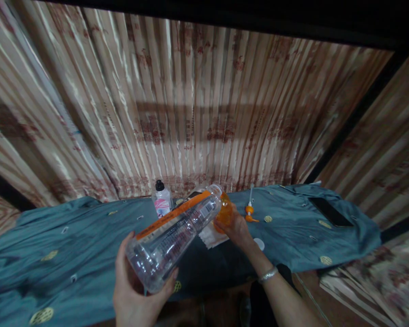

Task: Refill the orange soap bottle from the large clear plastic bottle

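Note:
My left hand point(143, 290) grips the base of a large clear plastic bottle point(170, 240) with an orange label band. The bottle is tilted, its mouth up and to the right. My right hand point(233, 225) is wrapped round an orange translucent bottle point(226, 211), right at the clear bottle's mouth. Whether the two bottles touch cannot be made out. An orange pump top point(249, 211) with a straw lies on the cloth to the right. Under my hands is some white tissue point(211, 238), and a white round lid point(259, 244) lies beside my right wrist.
A clear bottle with a black cap and pink label point(162, 204) stands at the back. A dark phone point(330, 211) lies on the right of the teal patterned cloth point(95, 245). Behind hangs a patterned curtain point(197, 100), with dark frame bars at the sides and top.

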{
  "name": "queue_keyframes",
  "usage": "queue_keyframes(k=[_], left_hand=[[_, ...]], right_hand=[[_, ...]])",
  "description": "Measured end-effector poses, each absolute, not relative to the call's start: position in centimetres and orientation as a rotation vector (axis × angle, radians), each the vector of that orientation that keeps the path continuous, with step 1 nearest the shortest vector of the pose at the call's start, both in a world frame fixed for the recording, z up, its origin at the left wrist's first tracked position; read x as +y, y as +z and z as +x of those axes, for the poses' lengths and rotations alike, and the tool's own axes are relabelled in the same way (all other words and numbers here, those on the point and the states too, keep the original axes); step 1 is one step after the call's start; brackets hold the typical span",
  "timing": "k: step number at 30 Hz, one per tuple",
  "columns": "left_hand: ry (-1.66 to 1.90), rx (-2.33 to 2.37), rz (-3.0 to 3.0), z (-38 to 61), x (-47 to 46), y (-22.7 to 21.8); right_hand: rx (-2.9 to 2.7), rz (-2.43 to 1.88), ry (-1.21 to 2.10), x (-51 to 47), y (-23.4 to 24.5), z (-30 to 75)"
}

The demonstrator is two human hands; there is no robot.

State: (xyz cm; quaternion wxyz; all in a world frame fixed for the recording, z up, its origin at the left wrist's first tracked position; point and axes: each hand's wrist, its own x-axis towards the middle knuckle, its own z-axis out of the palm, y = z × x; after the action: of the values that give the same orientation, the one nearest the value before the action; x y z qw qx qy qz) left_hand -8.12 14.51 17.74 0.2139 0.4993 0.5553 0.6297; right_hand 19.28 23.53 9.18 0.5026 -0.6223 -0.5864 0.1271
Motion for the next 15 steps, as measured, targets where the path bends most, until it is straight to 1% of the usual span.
queue_keyframes(k=[15], left_hand=[[1.752, 1.56, 1.454, -8.21, 14.52, 17.69]], right_hand=[[-1.41, -1.499, 0.33, 23.56, 9.02, 19.26]])
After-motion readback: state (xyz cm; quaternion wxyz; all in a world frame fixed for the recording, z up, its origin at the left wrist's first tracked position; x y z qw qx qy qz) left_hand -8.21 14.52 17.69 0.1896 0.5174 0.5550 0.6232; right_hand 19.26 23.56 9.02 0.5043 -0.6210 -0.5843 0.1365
